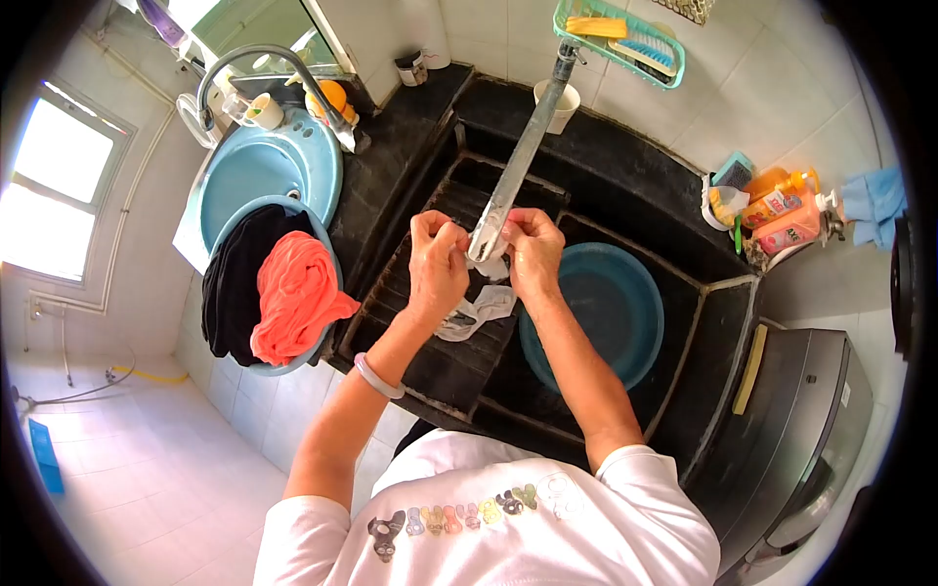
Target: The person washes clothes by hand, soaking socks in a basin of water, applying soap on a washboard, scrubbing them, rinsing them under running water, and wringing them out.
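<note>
Both hands are raised at the end of a long grey faucet pipe (pixel 531 146) over a dark sink. My left hand (pixel 438 262) has its fingers pinched on the left of the spout. On the right of the spout, my right hand (pixel 534 252) is closed too. A small whitish wet cloth (pixel 493 266) shows between the hands, under the spout, its edges at the fingertips. Below it, another pale, crumpled cloth (pixel 477 314) lies on the ridged black washboard surface (pixel 449 366).
A blue basin (pixel 611 317) stands in the right sink section. At left, black and coral clothes (pixel 298 293) fill a basin beside a light-blue washbasin (pixel 254 166). Bottles (pixel 787 220) stand at the right corner; a green basket (pixel 616 44) hangs above.
</note>
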### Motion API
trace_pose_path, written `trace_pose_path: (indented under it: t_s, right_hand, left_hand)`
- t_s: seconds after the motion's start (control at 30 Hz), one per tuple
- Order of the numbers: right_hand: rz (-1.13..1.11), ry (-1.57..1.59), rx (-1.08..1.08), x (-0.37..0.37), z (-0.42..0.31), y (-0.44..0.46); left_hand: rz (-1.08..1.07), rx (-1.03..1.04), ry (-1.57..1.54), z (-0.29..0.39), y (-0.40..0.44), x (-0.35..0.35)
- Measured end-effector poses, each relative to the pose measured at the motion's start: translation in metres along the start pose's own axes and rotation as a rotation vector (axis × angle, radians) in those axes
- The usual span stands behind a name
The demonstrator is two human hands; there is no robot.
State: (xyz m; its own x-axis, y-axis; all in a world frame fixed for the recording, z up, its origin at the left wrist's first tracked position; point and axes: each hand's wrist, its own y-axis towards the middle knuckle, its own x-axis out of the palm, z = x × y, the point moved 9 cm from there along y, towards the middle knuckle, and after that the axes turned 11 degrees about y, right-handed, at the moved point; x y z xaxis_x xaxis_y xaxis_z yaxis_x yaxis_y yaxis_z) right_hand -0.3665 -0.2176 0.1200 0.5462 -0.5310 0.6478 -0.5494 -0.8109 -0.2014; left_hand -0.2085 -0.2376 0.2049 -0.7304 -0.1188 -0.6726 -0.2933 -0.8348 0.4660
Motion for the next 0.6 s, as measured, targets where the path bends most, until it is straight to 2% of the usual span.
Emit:
trace_pose_path:
  t_s: [0.03,0.07,0.13,0.17,0.23,0.3,0.37,0.47,0.5,0.57,0.6]
  right_hand:
    - [-0.047,-0.084,0.052,0.002,0.008,0.000]
    - [-0.094,-0.166,0.100,0.002,0.017,0.002]
    - [-0.123,-0.282,0.174,0.002,0.021,0.003]
    - [-0.136,-0.232,0.127,0.005,0.015,0.006]
    - [-0.146,-0.140,0.064,0.009,0.002,0.002]
    - [-0.171,-0.181,-0.018,0.014,-0.009,0.000]
    - [-0.105,-0.306,0.057,0.002,0.001,0.002]
    - [-0.289,-0.215,-0.079,0.013,-0.020,-0.006]
    - [-0.296,-0.306,-0.101,0.017,-0.031,-0.010]
    - [-0.205,-0.118,0.034,-0.006,-0.013,0.000]
    - [-0.230,-0.401,-0.051,-0.021,-0.006,0.007]
  left_hand:
    - [-0.006,0.043,-0.008,0.004,0.003,-0.001]
    - [-0.012,-0.035,0.036,-0.001,0.005,-0.001]
    - [-0.195,0.006,0.262,-0.009,-0.001,0.005]
    - [-0.310,0.049,0.362,-0.012,-0.005,0.013]
    - [-0.301,0.162,0.351,0.007,-0.005,0.007]
    - [-0.316,0.067,0.192,0.008,0.001,0.015]
    - [-0.304,0.105,0.123,0.008,0.002,0.024]
    - [-0.306,0.027,-0.107,0.000,0.003,0.027]
    - [-0.269,0.035,-0.115,0.008,0.005,0.021]
    - [-0.242,0.038,-0.114,0.006,0.008,0.017]
    - [-0.243,0.023,-0.078,0.000,0.009,0.016]
